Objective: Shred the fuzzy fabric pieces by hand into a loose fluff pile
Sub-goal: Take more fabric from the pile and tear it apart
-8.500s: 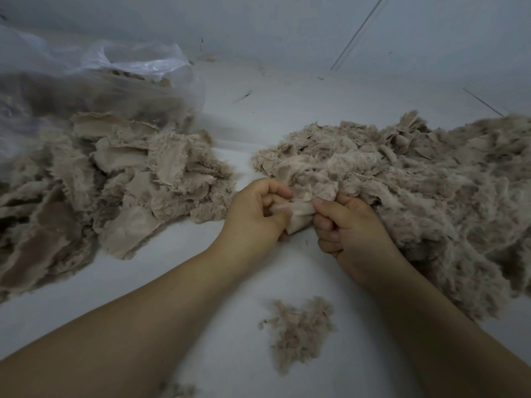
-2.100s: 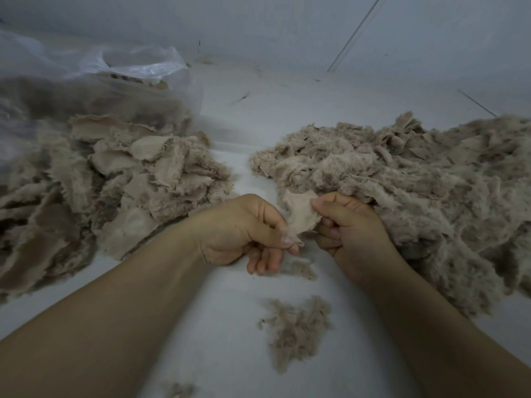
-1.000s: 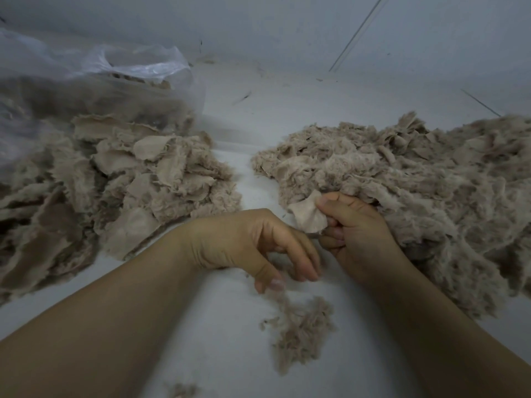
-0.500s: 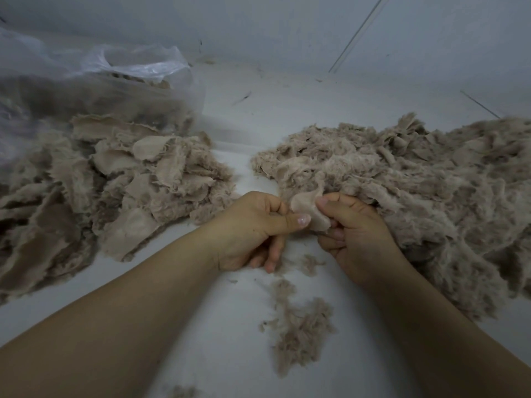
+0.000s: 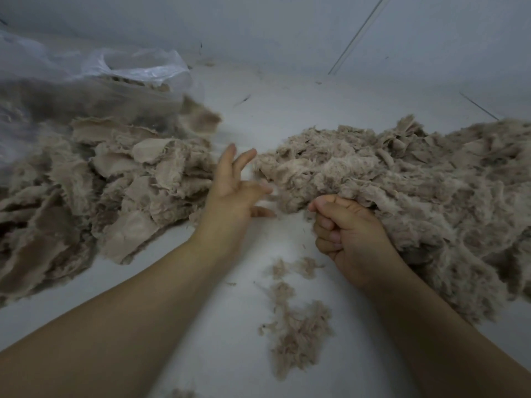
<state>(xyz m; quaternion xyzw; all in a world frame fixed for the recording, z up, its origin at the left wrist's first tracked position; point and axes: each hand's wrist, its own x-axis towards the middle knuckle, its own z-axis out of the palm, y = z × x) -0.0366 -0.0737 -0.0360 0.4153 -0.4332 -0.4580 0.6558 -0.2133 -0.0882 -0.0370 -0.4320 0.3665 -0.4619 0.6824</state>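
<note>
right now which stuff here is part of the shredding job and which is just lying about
In the job:
fabric pieces
big pile
fluff
left hand
right hand

Lying about:
plastic bag

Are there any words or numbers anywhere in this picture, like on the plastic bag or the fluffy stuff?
None: no words, numbers or signs can be read anywhere.
Plastic bag: clear, no print shows.
Fabric pieces and fluff pile: plain, no labels.
White surface: only dark marks and stray fibres, no writing.
</note>
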